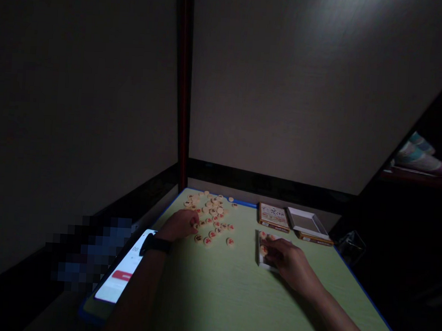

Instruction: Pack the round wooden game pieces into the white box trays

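Observation:
Round wooden xiangqi pieces [212,234] with red or dark characters lie loosely scattered and partly heaped at the far left of the table. At the near left edge of that heap is my left hand [182,224], its fingers pinched on one xiangqi piece [195,226]. It wears a dark wristband [158,243]. My right hand [292,264] is over a shallow, light-rimmed box tray [258,247], fingers curled down at a xiangqi piece [263,249] inside it. A few more pieces sit along the tray's far side. My right hand covers much of the tray.
Behind the tray are a printed box [274,216] and an open shallow box part [307,221]. A lit phone [125,269] lies at the left edge, partly behind my left forearm. The green table [213,295] has a blue rim and meets walls behind and left.

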Tool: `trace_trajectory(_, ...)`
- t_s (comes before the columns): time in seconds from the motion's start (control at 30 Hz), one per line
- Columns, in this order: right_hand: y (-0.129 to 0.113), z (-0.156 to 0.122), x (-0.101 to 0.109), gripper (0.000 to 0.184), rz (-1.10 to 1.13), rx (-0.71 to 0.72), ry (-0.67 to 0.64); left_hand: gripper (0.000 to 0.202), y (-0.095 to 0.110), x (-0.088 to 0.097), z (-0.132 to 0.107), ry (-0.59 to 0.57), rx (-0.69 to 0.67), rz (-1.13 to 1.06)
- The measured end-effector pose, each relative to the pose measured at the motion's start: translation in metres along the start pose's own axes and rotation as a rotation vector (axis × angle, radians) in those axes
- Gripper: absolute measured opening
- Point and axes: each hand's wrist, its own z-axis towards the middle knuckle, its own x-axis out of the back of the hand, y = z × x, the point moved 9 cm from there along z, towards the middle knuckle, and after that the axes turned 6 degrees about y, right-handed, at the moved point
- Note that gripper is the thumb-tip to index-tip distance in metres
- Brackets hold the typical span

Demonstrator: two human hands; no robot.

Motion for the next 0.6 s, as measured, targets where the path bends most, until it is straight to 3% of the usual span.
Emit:
trace_trajectory(0.2, 0.001, 0.0, 0.005, 0.036, 0.09, -0.033, -0.002, 0.019, 0.001, -0.007, 0.0, -0.08, 0.002, -0.099)
trace_trajectory(0.43, 0.021, 0.006, 0.015, 0.027, 0.375, -0.142, -0.014, 0.018, -0.001, -0.007, 0.0, -0.044, -0.05, -0.052)
trace_trajectory(0.6, 0.032, 0.006, 0.009, 0.028, 0.423, -0.214, -0.047, 0.019, -0.004, -0.007, -0.001, -0.041, -0.026, -0.043)
